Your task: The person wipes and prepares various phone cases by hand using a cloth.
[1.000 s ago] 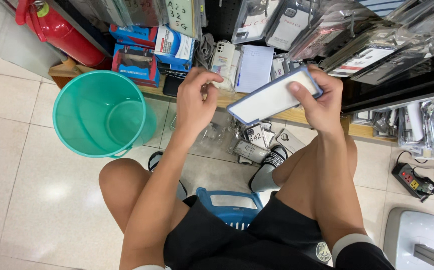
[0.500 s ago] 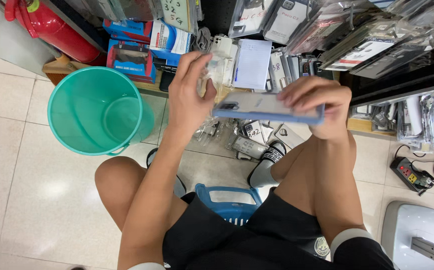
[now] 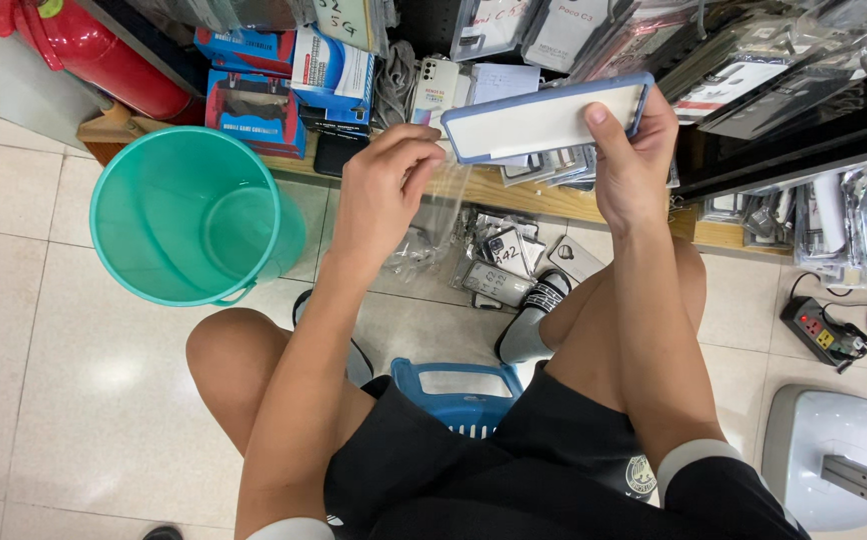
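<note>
You hold a flat rectangular phone case with a blue rim and a white insert (image 3: 546, 120) up in front of the shelves, tilted so its right end sits higher. Your right hand (image 3: 634, 160) grips that right end, thumb pressed flat on the white face and fingers curled behind the rim. Your left hand (image 3: 384, 190) is just below the case's left end, its fingers bunched together and pinching the top of a clear, crinkled plastic sleeve (image 3: 442, 215) that hangs down from them; whether the sleeve touches the case I cannot tell.

Beneath your hands, a heap of small bagged phone cases (image 3: 499, 265) lies on the pale tiled floor (image 3: 24, 330) against the wooden shelf edge (image 3: 514, 195). A round teal plastic bucket (image 3: 194, 215) stands on the floor to the left of your left arm, near your left knee. You sit on a blue plastic stool (image 3: 466, 390), visible between your thighs. A black power strip (image 3: 822, 335) lies near the right edge of the floor.
</note>
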